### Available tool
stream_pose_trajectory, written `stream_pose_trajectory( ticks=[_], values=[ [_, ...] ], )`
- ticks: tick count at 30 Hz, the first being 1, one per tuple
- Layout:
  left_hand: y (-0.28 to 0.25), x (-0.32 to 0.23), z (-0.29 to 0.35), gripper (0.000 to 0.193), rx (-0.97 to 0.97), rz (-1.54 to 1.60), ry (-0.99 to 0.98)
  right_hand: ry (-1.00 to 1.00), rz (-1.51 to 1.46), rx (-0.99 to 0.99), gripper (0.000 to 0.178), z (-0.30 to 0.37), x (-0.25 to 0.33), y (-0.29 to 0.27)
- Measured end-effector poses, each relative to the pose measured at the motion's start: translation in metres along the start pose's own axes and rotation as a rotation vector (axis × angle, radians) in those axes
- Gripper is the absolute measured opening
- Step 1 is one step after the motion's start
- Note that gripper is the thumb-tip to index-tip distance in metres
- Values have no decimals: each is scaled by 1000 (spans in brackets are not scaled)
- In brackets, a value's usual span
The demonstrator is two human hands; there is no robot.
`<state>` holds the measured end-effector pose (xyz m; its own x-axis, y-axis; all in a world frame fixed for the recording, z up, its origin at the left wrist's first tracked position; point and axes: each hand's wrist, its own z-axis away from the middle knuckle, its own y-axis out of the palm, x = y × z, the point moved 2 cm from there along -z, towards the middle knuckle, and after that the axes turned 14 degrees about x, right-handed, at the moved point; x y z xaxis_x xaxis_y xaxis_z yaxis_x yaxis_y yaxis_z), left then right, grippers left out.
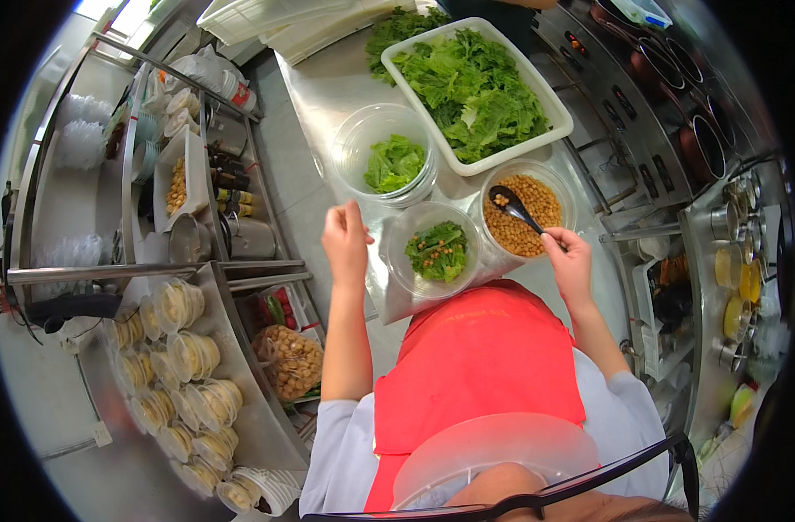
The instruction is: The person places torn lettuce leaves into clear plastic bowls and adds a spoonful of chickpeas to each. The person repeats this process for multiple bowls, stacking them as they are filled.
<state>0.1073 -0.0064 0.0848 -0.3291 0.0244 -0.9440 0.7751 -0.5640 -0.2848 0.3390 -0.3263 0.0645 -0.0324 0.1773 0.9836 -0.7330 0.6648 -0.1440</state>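
My right hand (pixel 567 257) grips the handle of a black spoon (pixel 521 210), whose bowl carries a few chickpeas. The spoon hangs over a clear round tub (pixel 564 187) filled with chickpeas (pixel 521 237). Left of that tub, close to my apron, a clear plastic bowl (pixel 400 272) holds chopped lettuce (pixel 450 248) with some chickpeas on top. Beyond it is a stack of clear bowls (pixel 352 143), the top one with lettuce (pixel 394 163) in it. My left hand (pixel 346 233) is raised left of the bowls with its fingers curled in; whether anything is in them is hidden.
A white tub (pixel 564 122) heaped with cut lettuce stands at the back of the steel table (pixel 315 104). Left are shelves and a steel counter (pixel 241 383) with stacked lidded cups (pixel 193 357). Pans (pixel 702 143) are at the far right. A person (pixel 493 13) stands beyond the table.
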Motion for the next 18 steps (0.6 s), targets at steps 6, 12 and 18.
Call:
stream_pose_trajectory(
  ticks=[6,12,18],
  values=[
    [6,-43,-46,27,98,-87,-29,-146,608,141,20,1,-19,7],
    [-7,-44,-11,26,114,419,213,327,-187,23,14,12,-25,-16],
    [-30,-12,54,26,461,242,24,224,-248,-20,12,30,36,-29]
  ],
)
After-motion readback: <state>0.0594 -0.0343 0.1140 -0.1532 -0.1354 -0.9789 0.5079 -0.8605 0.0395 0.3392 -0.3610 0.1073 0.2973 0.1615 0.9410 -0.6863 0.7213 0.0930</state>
